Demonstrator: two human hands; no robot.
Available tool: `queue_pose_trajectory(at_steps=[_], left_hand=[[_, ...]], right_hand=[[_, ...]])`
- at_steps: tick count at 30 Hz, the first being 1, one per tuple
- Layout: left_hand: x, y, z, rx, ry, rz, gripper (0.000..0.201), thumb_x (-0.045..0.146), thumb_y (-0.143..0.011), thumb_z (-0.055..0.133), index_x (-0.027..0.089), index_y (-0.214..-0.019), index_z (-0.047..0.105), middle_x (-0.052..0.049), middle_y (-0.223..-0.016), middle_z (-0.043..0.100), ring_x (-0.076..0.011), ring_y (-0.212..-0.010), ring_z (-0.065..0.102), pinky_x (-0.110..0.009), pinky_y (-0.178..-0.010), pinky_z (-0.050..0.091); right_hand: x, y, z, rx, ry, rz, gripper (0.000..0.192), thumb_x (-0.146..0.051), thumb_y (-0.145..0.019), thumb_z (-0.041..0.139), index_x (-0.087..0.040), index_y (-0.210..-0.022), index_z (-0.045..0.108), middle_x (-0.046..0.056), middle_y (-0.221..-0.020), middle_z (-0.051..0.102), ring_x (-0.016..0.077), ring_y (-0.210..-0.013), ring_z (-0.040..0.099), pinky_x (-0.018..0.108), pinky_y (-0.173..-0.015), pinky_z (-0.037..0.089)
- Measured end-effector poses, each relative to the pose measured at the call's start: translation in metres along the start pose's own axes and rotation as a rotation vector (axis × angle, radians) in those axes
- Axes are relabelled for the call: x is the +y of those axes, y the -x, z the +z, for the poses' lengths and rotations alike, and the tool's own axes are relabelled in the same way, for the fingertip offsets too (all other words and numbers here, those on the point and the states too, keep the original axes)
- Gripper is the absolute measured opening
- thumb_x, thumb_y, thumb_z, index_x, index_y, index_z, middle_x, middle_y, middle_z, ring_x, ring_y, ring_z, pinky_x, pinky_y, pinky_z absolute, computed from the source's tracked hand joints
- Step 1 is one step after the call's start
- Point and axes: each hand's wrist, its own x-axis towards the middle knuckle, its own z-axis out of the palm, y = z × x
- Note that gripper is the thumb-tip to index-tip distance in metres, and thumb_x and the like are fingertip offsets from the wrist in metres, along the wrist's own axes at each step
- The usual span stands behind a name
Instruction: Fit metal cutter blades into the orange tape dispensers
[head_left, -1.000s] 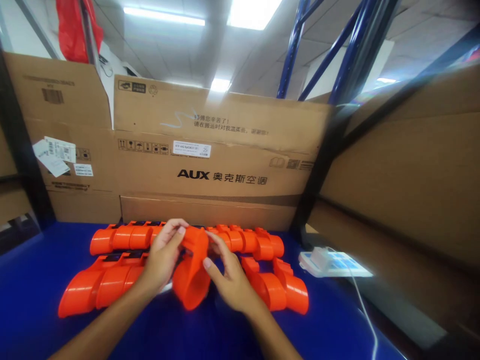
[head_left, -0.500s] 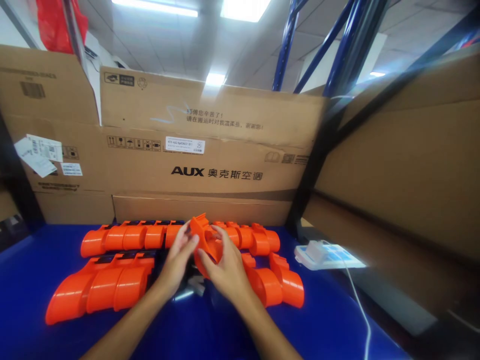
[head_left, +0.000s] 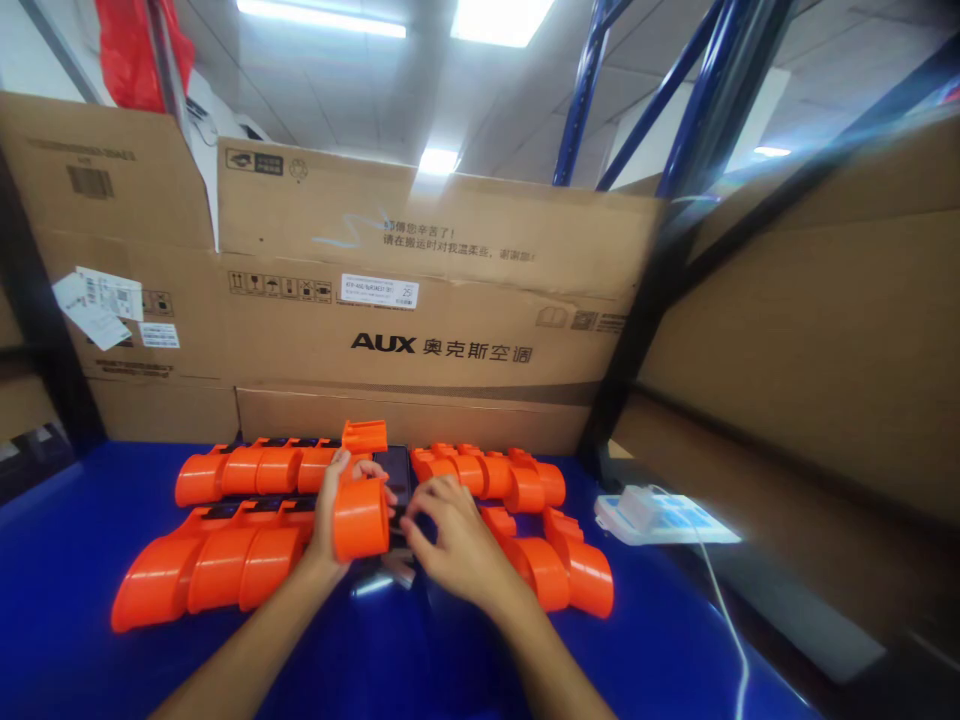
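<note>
My left hand (head_left: 326, 525) grips an orange plastic cup-shaped part (head_left: 361, 505) with a flat tab on top, held upright just above the blue table (head_left: 67, 650). My right hand (head_left: 450, 540) hovers beside it with fingers spread, fingertips near a dark flat piece (head_left: 396, 472) on the table between the rows. Rows of matching orange parts lie left (head_left: 247, 472) (head_left: 202, 570) and right (head_left: 487, 475) (head_left: 555, 570) of my hands.
Tall cardboard boxes (head_left: 420, 300) wall the back of the table, and more cardboard (head_left: 810, 350) stands on the right. A white device with a cable (head_left: 660, 515) lies at the right edge. Blue rack beams (head_left: 585, 90) rise behind.
The orange part has passed from both hands to my left hand alone and turned upright, shifting left. My right hand let go and opened beside it.
</note>
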Motion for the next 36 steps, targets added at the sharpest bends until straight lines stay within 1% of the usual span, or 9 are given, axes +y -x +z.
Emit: queue_pose_trajectory(at_steps=[3, 7, 13, 17, 22, 26, 30, 33, 36], left_hand=[[-0.001, 0.003, 0.0, -0.039, 0.063, -0.036, 0.044, 0.06, -0.083, 0.054, 0.017, -0.082, 0.062, -0.007, -0.065, 0.071, -0.0211, -0.05, 0.068, -0.029, -0.049, 0.054], [-0.004, 0.005, -0.001, -0.102, 0.001, -0.028, 0.046, 0.06, -0.084, 0.054, 0.015, -0.081, 0.063, -0.008, -0.063, 0.071, -0.0208, -0.048, 0.067, -0.028, -0.047, 0.052], [-0.005, 0.007, -0.006, -0.167, -0.009, -0.097, 0.049, 0.062, -0.085, 0.051, 0.015, -0.08, 0.063, -0.011, -0.067, 0.074, -0.0231, -0.054, 0.07, -0.026, -0.046, 0.05], [-0.006, 0.007, -0.006, -0.177, -0.01, -0.12, 0.049, 0.062, -0.085, 0.051, 0.015, -0.081, 0.063, -0.012, -0.069, 0.075, -0.0239, -0.056, 0.071, -0.027, -0.047, 0.051], [-0.007, 0.006, -0.008, -0.156, -0.016, -0.111, 0.048, 0.06, -0.086, 0.051, 0.014, -0.082, 0.064, -0.013, -0.07, 0.075, -0.0241, -0.057, 0.072, -0.027, -0.048, 0.052], [-0.008, 0.007, -0.008, -0.154, -0.023, -0.112, 0.047, 0.059, -0.087, 0.049, 0.015, -0.083, 0.064, -0.015, -0.072, 0.076, -0.0251, -0.056, 0.071, -0.029, -0.047, 0.051], [-0.009, 0.007, -0.009, -0.16, -0.065, -0.091, 0.047, 0.059, -0.086, 0.051, 0.015, -0.083, 0.064, -0.015, -0.071, 0.075, -0.0264, -0.056, 0.071, -0.031, -0.047, 0.052], [-0.013, 0.005, -0.011, -0.111, -0.104, -0.054, 0.044, 0.058, -0.084, 0.057, 0.015, -0.083, 0.065, -0.012, -0.065, 0.074, -0.0258, -0.054, 0.071, -0.031, -0.048, 0.052], [-0.017, 0.001, -0.013, -0.051, -0.112, -0.042, 0.039, 0.055, -0.082, 0.062, 0.016, -0.083, 0.064, -0.007, -0.058, 0.07, -0.0259, -0.052, 0.071, -0.032, -0.05, 0.054]], right_hand=[[0.0, 0.005, -0.001, -0.234, 0.154, -0.093, 0.005, -0.026, -0.082, 0.068, -0.021, -0.085, 0.068, 0.006, -0.101, 0.058, 0.0244, -0.104, 0.049, 0.04, -0.093, 0.04], [-0.001, 0.008, -0.001, -0.364, 0.267, -0.13, 0.003, -0.025, -0.078, 0.07, -0.022, -0.08, 0.07, 0.006, -0.105, 0.056, 0.0261, -0.106, 0.045, 0.041, -0.093, 0.037], [0.001, 0.008, 0.002, -0.425, 0.326, -0.136, 0.012, -0.027, -0.074, 0.073, -0.023, -0.085, 0.071, 0.006, -0.106, 0.055, 0.0273, -0.105, 0.043, 0.042, -0.094, 0.034], [0.004, 0.006, 0.007, -0.399, 0.349, -0.13, 0.007, -0.026, -0.081, 0.067, -0.022, -0.086, 0.071, 0.007, -0.105, 0.056, 0.0258, -0.104, 0.044, 0.042, -0.094, 0.033], [0.003, 0.004, 0.008, -0.376, 0.346, -0.14, 0.009, -0.026, -0.085, 0.066, -0.022, -0.091, 0.071, 0.007, -0.103, 0.058, 0.0257, -0.106, 0.044, 0.042, -0.095, 0.034], [0.001, 0.002, 0.007, -0.297, 0.36, -0.111, 0.012, -0.022, -0.087, 0.06, -0.02, -0.095, 0.069, 0.007, -0.102, 0.059, 0.0247, -0.103, 0.047, 0.04, -0.091, 0.037], [0.004, -0.001, 0.006, -0.092, 0.305, -0.047, 0.007, -0.017, -0.085, 0.057, -0.019, -0.086, 0.064, 0.006, -0.094, 0.061, 0.0225, -0.095, 0.053, 0.036, -0.084, 0.041], [0.012, -0.003, 0.004, 0.147, 0.11, 0.034, 0.009, -0.016, -0.085, 0.053, -0.019, -0.077, 0.058, 0.003, -0.08, 0.062, 0.0191, -0.079, 0.057, 0.031, -0.073, 0.044], [0.02, -0.006, 0.004, 0.332, -0.174, 0.111, 0.014, -0.025, -0.089, 0.051, -0.02, -0.077, 0.054, 0.0, -0.069, 0.062, 0.0173, -0.066, 0.06, 0.028, -0.063, 0.046]])
